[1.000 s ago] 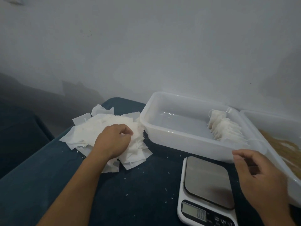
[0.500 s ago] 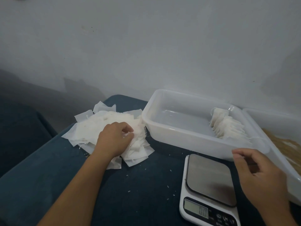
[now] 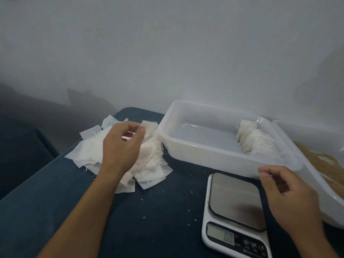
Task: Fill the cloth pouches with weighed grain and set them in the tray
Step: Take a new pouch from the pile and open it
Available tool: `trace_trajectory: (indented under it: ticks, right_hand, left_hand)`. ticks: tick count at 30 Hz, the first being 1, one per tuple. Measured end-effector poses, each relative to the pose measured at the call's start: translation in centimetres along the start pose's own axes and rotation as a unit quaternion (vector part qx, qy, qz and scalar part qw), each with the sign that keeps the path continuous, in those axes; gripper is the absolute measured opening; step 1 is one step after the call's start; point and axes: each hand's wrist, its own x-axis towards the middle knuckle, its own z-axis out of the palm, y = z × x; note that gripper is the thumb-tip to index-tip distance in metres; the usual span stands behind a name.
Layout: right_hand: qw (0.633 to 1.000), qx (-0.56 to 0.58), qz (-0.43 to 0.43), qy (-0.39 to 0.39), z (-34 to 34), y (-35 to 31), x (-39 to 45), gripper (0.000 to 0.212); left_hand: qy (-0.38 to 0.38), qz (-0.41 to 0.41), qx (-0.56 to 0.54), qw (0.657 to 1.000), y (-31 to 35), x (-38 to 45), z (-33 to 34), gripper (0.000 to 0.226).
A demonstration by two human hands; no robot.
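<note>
Pale grey wall stands behind a dark teal bench speckled with loose grains; the left hand is raised over a heap of flat white cloth pouches, thumb and forefinger pinching the edge of one white pouch lifted just above the heap; the other fingers curl loosely. Just right of that hand sits a translucent white plastic tray, the heap touching its near-left corner; a row of filled cloth pouches stands on edge at the tray's right end, up beyond the right hand. The right hand hovers with fingers loosely curled, holding nothing, its thumb near the tray's front wall; directly left of it lies a white digital kitchen scale with a steel platform, its display reading zero. Behind the right hand, a second translucent plastic tub holds tan grain, touching the tray's right side.
</note>
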Motion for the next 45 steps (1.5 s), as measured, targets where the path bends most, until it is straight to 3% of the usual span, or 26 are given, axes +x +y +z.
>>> trace_trajectory:
  ticks: [3, 6, 10, 13, 14, 16, 19, 22, 26, 32, 34, 37, 39, 42, 45]
  right_hand:
    - [1.0, 0.005, 0.001, -0.007, 0.0, 0.1, 0.1, 0.02]
    - [1.0, 0.017, 0.006, -0.012, 0.2, 0.2, 0.1, 0.019]
    - [0.998, 0.046, 0.008, -0.032, 0.5, 0.0, -0.2, 0.015]
    - [0.993, 0.092, 0.001, -0.076, 0.9, -0.8, -0.8, 0.015]
    - [0.989, 0.114, 0.002, -0.099, 1.0, -1.2, -0.9, 0.017]
    - [0.973, 0.159, 0.011, -0.167, 1.2, -1.9, -1.3, 0.024]
    - [0.935, 0.203, 0.037, -0.289, 1.6, -2.5, -1.7, 0.044]
    - [0.917, 0.235, 0.035, -0.321, 1.9, -2.8, -2.0, 0.063]
    - [0.938, 0.211, 0.015, -0.275, 1.9, -2.9, -2.3, 0.055]
    - [0.961, 0.202, 0.022, -0.189, 1.8, -3.1, -2.5, 0.017]
    - [0.962, 0.212, 0.034, -0.169, 1.8, -3.1, -2.3, 0.013]
    - [0.961, 0.233, 0.049, -0.144, 1.7, -2.7, -2.2, 0.016]
    - [0.962, 0.234, 0.055, -0.133, 1.7, -2.5, -2.1, 0.021]
    - [0.961, 0.234, 0.061, -0.131, 1.7, -2.2, -2.1, 0.025]
    - [0.969, 0.198, 0.039, -0.142, 1.8, -2.1, -2.4, 0.028]
  left_hand:
    - [-0.007, -0.051, -0.195, 0.98, 1.1, -0.2, -0.3, 0.011]
    - [-0.042, -0.128, -0.317, 0.939, 2.1, -0.6, -0.1, 0.017]
    - [-0.081, -0.168, -0.344, 0.92, 3.5, -1.8, 0.7, 0.026]
    - [-0.188, -0.215, -0.376, 0.882, 4.3, -3.0, 1.3, 0.012]
    - [-0.222, -0.233, -0.39, 0.863, 4.4, -3.5, 1.6, 0.023]
    - [-0.264, -0.265, -0.41, 0.832, 4.9, -4.5, 2.6, 0.035]
    - [-0.286, -0.31, -0.425, 0.8, 5.8, -6.2, 4.1, 0.03]
    - [-0.297, -0.337, -0.415, 0.791, 5.8, -7.6, 5.5, 0.043]
    - [-0.306, -0.354, -0.374, 0.801, 5.5, -8.6, 6.5, 0.029]
    - [-0.323, -0.372, -0.317, 0.811, 4.5, -9.2, 7.2, 0.019]
    - [-0.321, -0.348, -0.281, 0.835, 4.5, -9.4, 7.2, 0.018]
    - [-0.255, -0.219, -0.115, 0.935, 4.2, -9.7, 7.2, 0.026]
    - [-0.201, -0.114, -0.035, 0.972, 4.1, -9.9, 7.0, 0.036]
    - [-0.148, -0.001, -0.03, 0.989, 4.5, -10.3, 6.7, 0.036]
    - [-0.202, 0.081, -0.05, 0.975, 5.3, -11.2, 6.8, 0.026]
